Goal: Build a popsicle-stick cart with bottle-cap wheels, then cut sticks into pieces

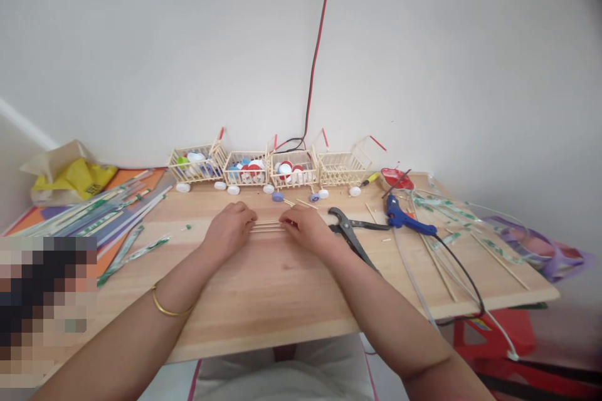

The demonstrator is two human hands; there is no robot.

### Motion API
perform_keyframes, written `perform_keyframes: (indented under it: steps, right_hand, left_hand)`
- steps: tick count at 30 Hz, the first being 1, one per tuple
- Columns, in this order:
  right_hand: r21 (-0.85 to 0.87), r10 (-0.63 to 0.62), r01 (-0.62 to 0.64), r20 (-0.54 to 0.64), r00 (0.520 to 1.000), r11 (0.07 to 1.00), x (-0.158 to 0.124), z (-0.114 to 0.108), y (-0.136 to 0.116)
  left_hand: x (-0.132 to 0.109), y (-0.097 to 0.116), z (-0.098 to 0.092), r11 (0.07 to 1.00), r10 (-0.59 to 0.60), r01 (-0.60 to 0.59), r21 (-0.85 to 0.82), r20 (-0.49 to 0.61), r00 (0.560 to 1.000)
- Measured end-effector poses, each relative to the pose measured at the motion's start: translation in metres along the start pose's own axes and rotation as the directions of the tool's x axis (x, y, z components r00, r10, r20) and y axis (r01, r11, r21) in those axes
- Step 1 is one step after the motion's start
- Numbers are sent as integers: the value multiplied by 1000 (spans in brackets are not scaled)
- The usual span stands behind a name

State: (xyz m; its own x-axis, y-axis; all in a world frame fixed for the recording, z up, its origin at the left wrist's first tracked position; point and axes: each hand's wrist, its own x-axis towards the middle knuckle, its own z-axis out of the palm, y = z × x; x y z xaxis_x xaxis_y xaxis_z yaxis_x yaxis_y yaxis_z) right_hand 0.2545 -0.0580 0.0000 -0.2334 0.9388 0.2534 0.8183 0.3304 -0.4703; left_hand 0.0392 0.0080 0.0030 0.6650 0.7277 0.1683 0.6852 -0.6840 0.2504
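Several thin wooden sticks [267, 226] lie side by side near the middle of the wooden table [263, 301]. My left hand [230, 225] has its fingers closed round their left ends. At the right ends, my right hand [305, 227] pinches the same sticks. Just behind the hands stand small stick-built carts with wheels; the left cart [196, 164], the second [247, 169] and the third [293, 169] hold coloured bottle caps. The right cart [342, 169] shows no caps. A few short sticks [306, 203] lie in front of the carts.
Right of my hands are dark pliers [348, 225], a blue glue gun [407, 219] with a cable, a red bowl [397, 180] and loose sticks. Wrapped stick packets [98, 213] and a yellow bag [78, 177] lie at the left. A red stool [508, 332] stands below the right edge.
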Motion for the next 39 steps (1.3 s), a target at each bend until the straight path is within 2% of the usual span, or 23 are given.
perform_keyframes:
  steps: [6, 11, 14, 17, 18, 19, 21, 23, 24, 34, 39]
  right_hand:
    - [21, -28, 27, 51, 998, 999, 0, 7, 2]
    - [58, -42, 39, 55, 998, 998, 1, 7, 5]
    - [67, -33, 31, 30, 999, 997, 1, 5, 7]
    - [55, 42, -41, -12, 999, 998, 1, 1, 9]
    - [45, 66, -66, -13, 998, 997, 1, 0, 10]
    - [34, 84, -84, -7, 996, 996, 1, -1, 10]
    - [14, 99, -99, 15, 995, 995, 1, -2, 10]
    - [2, 95, -95, 37, 995, 995, 1, -1, 8]
    - [-4, 90, -90, 47, 995, 996, 1, -1, 6]
    - [-72, 96, -88, 115, 989, 994, 1, 9, -3]
    - [-39, 103, -101, 70, 992, 994, 0, 5, 2]
  left_hand:
    - [1, 0, 4, 999, 37, -35, -36, 57, 998]
    - [1, 0, 10, 990, 109, -105, -99, 38, 993]
    - [2, -3, 6, 983, 88, -99, -152, -76, 993]
    - [4, -12, -5, 987, -59, 22, -157, -233, 971]
    - [4, -16, -9, 986, -112, 80, -144, -225, 968]
    - [4, -19, -12, 984, -156, 138, -116, -170, 973]
    - [4, -23, -17, 975, -219, 219, -33, -2, 976]
    - [3, -24, -18, 969, -245, 242, 39, 115, 963]
    - [3, -24, -18, 968, -250, 244, 58, 133, 959]
    - [3, -11, -12, 980, -192, 185, 66, 110, 975]
    - [3, -9, -14, 982, -188, 187, 26, 79, 979]
